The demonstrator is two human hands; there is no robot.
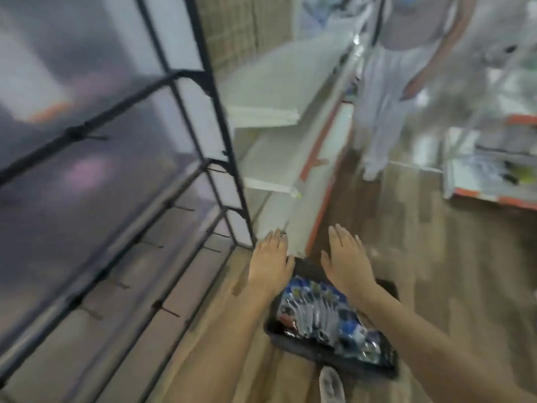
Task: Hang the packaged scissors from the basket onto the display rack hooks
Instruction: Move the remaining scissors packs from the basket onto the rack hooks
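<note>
Many packaged scissors [316, 315] fill black basket [305, 349]; left hand [271, 263], right hand [347, 261] flat, empty above.

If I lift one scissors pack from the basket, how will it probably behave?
The packs look flat and glossy, so probably light, a little slippery, and likely to drag neighbours, as they overlap in the black basket. Blur hides whether they are stiff.

Motion-blurred packaged scissors [319, 315]; basket [334, 360] half-hidden
</note>
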